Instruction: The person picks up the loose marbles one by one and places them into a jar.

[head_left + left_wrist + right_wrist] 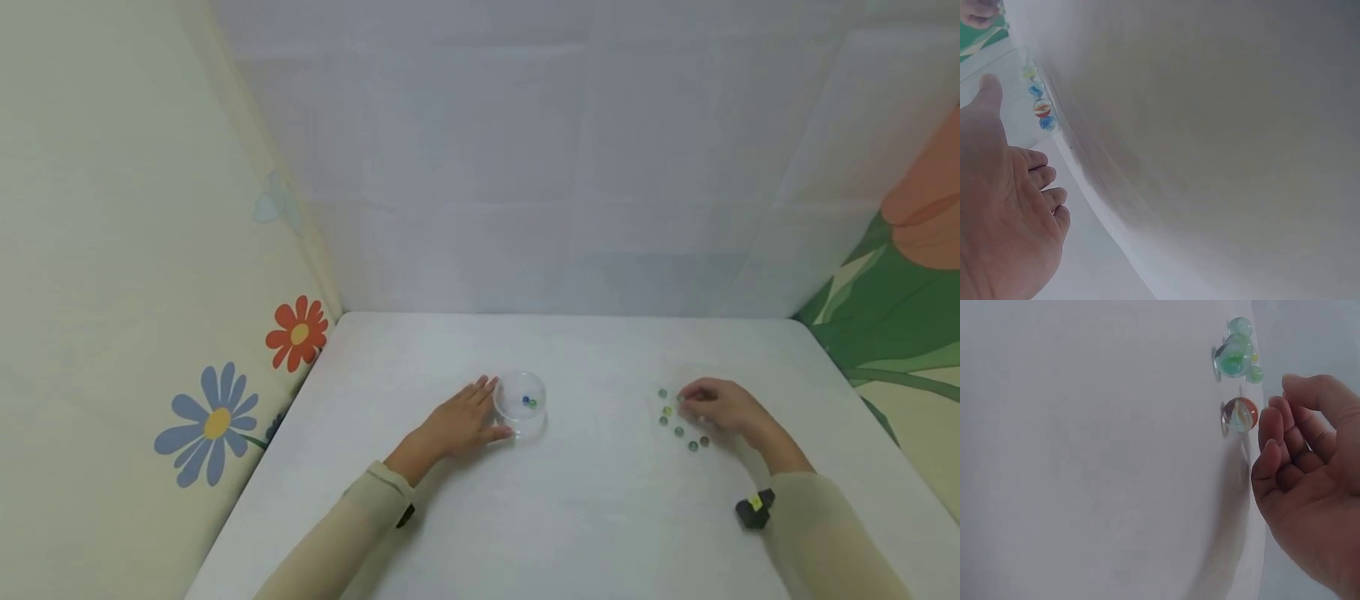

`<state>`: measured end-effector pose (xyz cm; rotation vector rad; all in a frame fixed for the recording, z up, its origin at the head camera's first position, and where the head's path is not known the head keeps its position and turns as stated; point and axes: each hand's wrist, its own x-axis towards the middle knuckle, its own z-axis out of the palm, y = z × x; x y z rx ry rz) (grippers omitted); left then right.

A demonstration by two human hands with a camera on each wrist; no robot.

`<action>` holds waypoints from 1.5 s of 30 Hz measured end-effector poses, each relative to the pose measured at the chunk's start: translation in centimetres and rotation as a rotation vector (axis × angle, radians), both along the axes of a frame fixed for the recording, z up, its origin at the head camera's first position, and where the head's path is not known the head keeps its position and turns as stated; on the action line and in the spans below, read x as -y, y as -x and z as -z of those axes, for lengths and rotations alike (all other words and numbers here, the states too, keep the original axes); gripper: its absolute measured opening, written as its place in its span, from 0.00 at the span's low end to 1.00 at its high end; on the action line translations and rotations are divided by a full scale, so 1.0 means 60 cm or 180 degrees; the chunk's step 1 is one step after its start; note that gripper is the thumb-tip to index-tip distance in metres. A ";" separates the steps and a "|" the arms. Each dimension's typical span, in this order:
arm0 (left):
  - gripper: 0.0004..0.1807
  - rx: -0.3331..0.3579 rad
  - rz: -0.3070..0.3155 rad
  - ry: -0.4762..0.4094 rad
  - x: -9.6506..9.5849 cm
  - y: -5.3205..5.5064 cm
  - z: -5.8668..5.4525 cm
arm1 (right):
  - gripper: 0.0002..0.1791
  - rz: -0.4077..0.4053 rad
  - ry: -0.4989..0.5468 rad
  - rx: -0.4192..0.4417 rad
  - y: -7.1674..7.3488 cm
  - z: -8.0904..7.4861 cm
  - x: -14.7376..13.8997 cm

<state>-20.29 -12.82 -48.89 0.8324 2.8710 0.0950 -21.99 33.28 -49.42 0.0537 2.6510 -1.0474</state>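
A clear round dish (522,417) stands on the white table, with several marbles, such as a red-and-white marble (1042,108) and a blue marble (1047,123), low inside it. My left hand (461,421) lies at its left side, fingers extended along it and thumb (988,94) stretched out at the near side. Over on the right, my right hand (723,408) is bent down, thumb and fingertips together at a pale green marble (680,397). In the right wrist view the curled fingers of the right hand (1304,444) hide that marble.
Loose marbles lie around the right hand: a yellow-green marble (667,411), a brown-red marble (1240,415), a large green marble (1234,356) and several more. A white cloth wall (540,167) rises behind the table; flower-printed cloth (112,250) hangs at the sides.
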 end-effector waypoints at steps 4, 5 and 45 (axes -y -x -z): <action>0.51 -0.0016 0.0014 -0.0001 0.000 0.000 0.000 | 0.23 0.0002 0.0201 -0.0125 -0.008 -0.010 0.009; 0.51 -0.0015 0.0017 0.0000 0.000 0.000 -0.001 | 0.23 -0.0011 0.0259 -0.0157 -0.010 -0.013 0.012; 0.51 0.0018 -0.0032 -0.0112 0.001 -0.005 -0.002 | 0.14 -0.0575 0.0866 -0.0720 -0.036 -0.109 0.113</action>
